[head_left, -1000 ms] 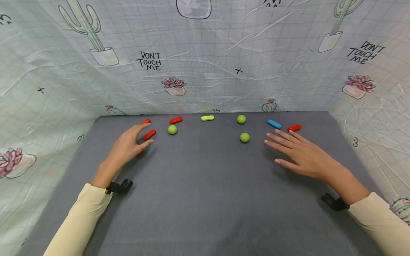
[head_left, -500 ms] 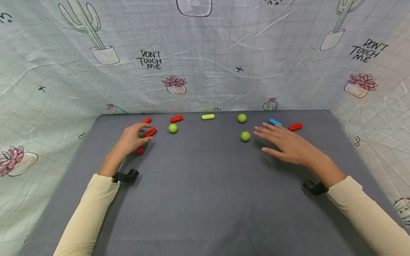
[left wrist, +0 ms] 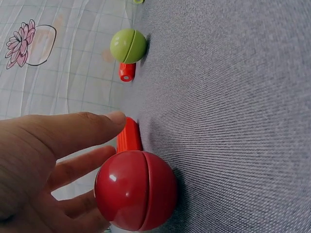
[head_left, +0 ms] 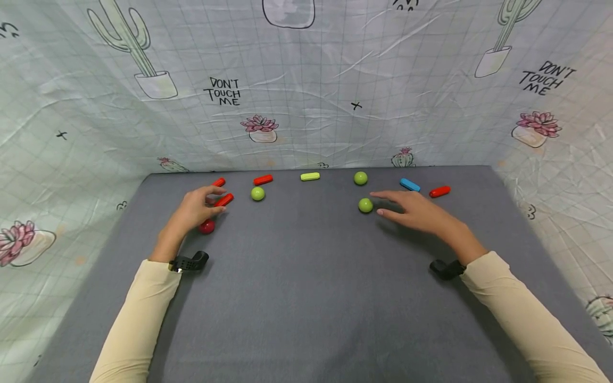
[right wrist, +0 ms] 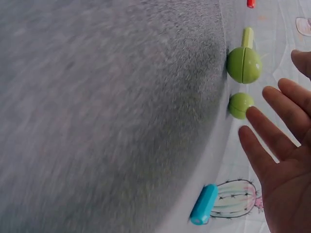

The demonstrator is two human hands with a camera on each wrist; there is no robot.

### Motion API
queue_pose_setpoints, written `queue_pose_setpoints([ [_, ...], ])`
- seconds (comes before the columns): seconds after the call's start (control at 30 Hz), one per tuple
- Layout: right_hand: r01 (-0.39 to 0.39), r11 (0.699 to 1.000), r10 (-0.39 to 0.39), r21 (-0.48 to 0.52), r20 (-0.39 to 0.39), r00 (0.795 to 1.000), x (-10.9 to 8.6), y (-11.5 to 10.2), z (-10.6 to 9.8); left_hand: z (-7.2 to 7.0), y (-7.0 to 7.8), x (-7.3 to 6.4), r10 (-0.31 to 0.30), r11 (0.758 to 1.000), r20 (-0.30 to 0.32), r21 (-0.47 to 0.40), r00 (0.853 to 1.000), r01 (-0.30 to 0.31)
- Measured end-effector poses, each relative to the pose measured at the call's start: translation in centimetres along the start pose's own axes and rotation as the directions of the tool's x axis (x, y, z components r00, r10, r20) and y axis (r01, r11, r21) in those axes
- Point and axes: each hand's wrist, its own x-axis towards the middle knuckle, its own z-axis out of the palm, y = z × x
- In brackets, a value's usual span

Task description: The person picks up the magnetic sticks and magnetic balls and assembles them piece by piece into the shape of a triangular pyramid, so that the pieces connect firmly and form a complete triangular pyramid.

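My left hand (head_left: 193,209) hovers at the left of the table, with thumb and fingers parted on either side of a small red stick-like piece (head_left: 223,200). A glossy red ball (head_left: 207,226) lies below the left thumb; the left wrist view shows the ball (left wrist: 136,190) large, with a groove round it. My right hand (head_left: 416,211) reaches from the right, fingers extended and thumb apart, just beside a green ball (head_left: 365,205). In the right wrist view, relaxed spread fingers (right wrist: 262,145) hold nothing.
Along the back lie more red pieces (head_left: 263,180), a yellow piece (head_left: 310,176), a blue piece (head_left: 409,184) and another red piece (head_left: 439,191) at the right. Other green balls (head_left: 257,193) sit near the back. A printed cloth (head_left: 306,122) rises behind the grey table (head_left: 306,287).
My right hand has moved left from near the blue and red pieces to beside the green ball. My left hand has drawn its fingers and thumb slightly closer, uncovering the red ball.
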Motion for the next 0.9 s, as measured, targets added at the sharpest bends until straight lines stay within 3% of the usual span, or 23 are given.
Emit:
queue_pose_setpoints([
  [0.2,-0.002,0.994,0.007,0.111,-0.048,0.999,1.6,0.3,0.7,0.1,-0.4,0.3,-0.031,1.0,0.0,0.001,1.0,0.031],
  [0.37,-0.026,0.991,0.036,0.131,-0.072,0.997,2.5,0.6,1.1,0.2,-0.8,0.8,-0.068,0.998,0.004,-0.015,0.998,0.068],
  [0.53,-0.034,0.985,0.051,0.17,-0.098,0.994,3.2,0.7,1.5,0.4,-1.2,1.0,-0.064,0.997,-0.01,-0.035,0.998,0.063],
  [0.7,-0.084,0.974,0.104,0.211,-0.086,0.991,3.6,0.8,1.5,0.4,-1.5,1.1,-0.071,0.997,-0.023,-0.031,0.997,0.07],
  [0.9,-0.09,0.975,0.107,0.202,-0.075,0.991,3.7,1.0,1.4,0.5,-1.5,1.2,-0.086,0.996,-0.04,-0.008,0.995,0.086],
])
